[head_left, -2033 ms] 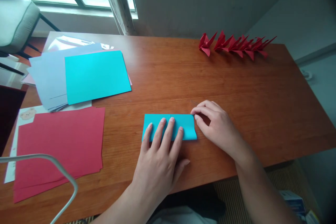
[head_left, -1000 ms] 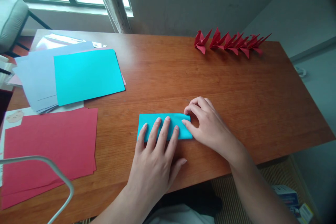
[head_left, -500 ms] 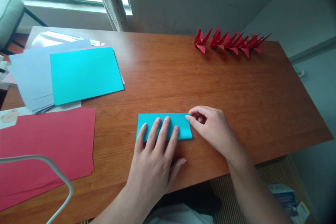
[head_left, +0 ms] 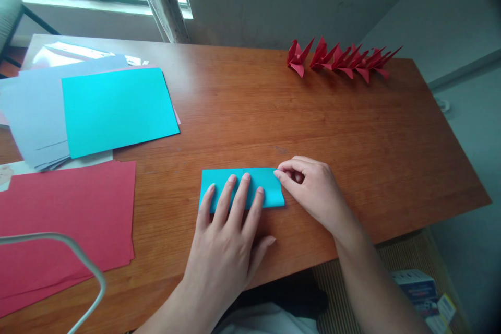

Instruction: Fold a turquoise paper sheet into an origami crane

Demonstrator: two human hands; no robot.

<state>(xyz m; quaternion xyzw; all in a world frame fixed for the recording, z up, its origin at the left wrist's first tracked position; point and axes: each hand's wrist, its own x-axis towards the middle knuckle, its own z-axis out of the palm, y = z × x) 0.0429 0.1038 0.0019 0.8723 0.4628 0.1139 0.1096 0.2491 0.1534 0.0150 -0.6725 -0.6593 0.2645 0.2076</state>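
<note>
A folded sheet of turquoise paper (head_left: 270, 188) lies on the wooden table in front of me, its long side running left to right. My left hand (head_left: 227, 235) rests flat on it with the fingers spread, pressing the paper down; the thumb is off the paper, near its lower edge. At the upper right corner, my right hand (head_left: 305, 182) pinches the paper between thumb and index finger. That corner is partly hidden by the fingertips.
Several red paper cranes (head_left: 340, 60) stand in a row at the back right of the table (head_left: 235, 99). On the left lie a turquoise sheet (head_left: 121, 109), pale sheets (head_left: 35, 115) and red sheets (head_left: 70, 214). A grey curved tube (head_left: 78, 250) crosses the lower left. Boxes (head_left: 417, 292) sit on the floor.
The whole view has shifted slightly, so the table items appear a little further left. Both hands keep the same hold on the turquoise paper.
</note>
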